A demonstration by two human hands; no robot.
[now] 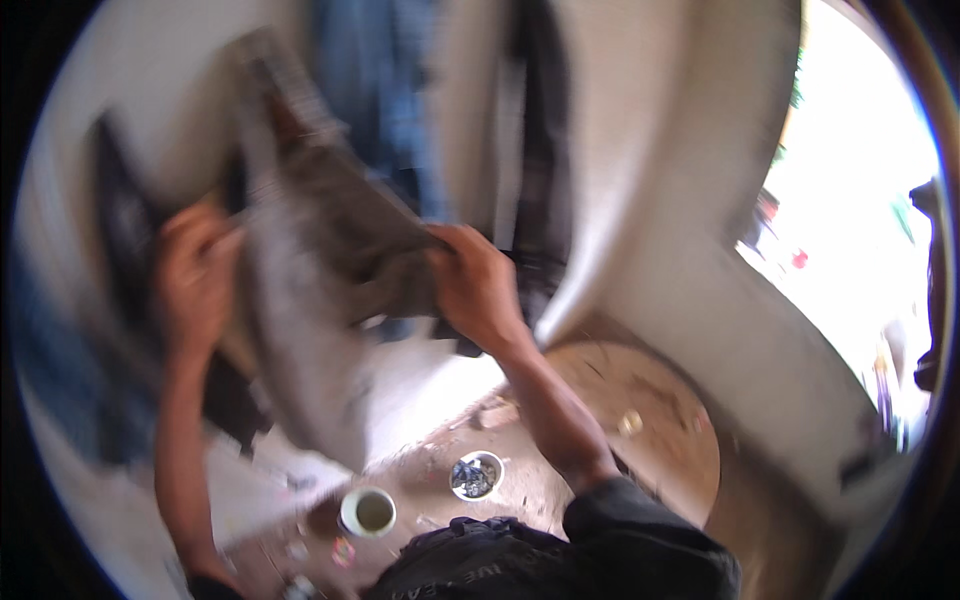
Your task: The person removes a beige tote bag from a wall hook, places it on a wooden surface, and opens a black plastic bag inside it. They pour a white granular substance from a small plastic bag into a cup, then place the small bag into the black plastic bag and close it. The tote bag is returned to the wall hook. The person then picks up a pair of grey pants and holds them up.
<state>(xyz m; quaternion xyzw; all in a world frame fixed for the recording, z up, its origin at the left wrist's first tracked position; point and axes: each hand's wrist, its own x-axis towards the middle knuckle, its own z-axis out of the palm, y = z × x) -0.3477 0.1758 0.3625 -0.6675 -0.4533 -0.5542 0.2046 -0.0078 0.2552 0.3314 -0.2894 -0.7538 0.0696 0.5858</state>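
Observation:
A grey-brown garment (pixel 320 215), which looks like a pair of trousers, is stretched up in front of me, smeared by motion. My right hand (pixel 475 285) is closed on its right edge, the fingers curled around the cloth. On the other side my left hand (pixel 198 268) is closed in a fist at the garment's left edge. Blur hides the exact grip of its fingers. The lower part of the cloth hangs down between my forearms.
Blue jeans (pixel 375 90) and a dark garment (pixel 545 150) hang against the pale wall behind. More dark cloth (pixel 125 215) hangs at the left. On the earthen floor stand a pale pot (pixel 350 514) and a white bowl (pixel 498 468) with dark bits inside. A bright doorway (pixel 850 160) opens at right.

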